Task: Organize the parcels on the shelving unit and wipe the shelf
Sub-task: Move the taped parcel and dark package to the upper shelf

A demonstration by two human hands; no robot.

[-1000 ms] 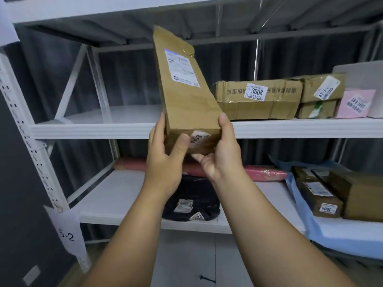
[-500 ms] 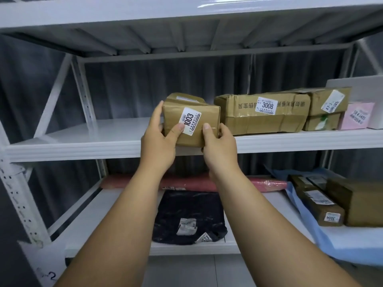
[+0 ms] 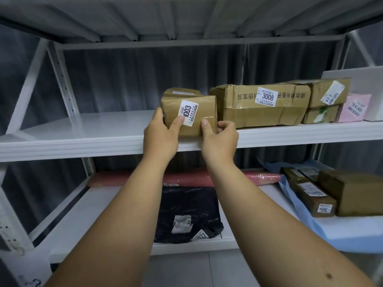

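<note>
Hugging shelf (image 3: 83,141) edge, parcel (image 3: 199,112) in both hands

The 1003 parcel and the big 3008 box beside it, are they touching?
Cannot tell. In the head view the 1003 parcel sits close beside the 3008 box, but only a dark seam shows between them, neither clear contact nor a gap.

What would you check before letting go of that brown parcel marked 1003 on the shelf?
1. Parcel 1003 sits on the upper shelf: ok, its base meets the front edge.
2. Label faces outward: ok, the number reads clearly.
3. Space beside the 3008 box: ok, the two are close; whether they touch, cannot tell.
4. Left hand and right hand hold it: ok, thumbs on the front face.
5. Parcel pushed fully back: not ok, it sits at the front lip.
6. Shelf wiped: cannot tell.
</note>
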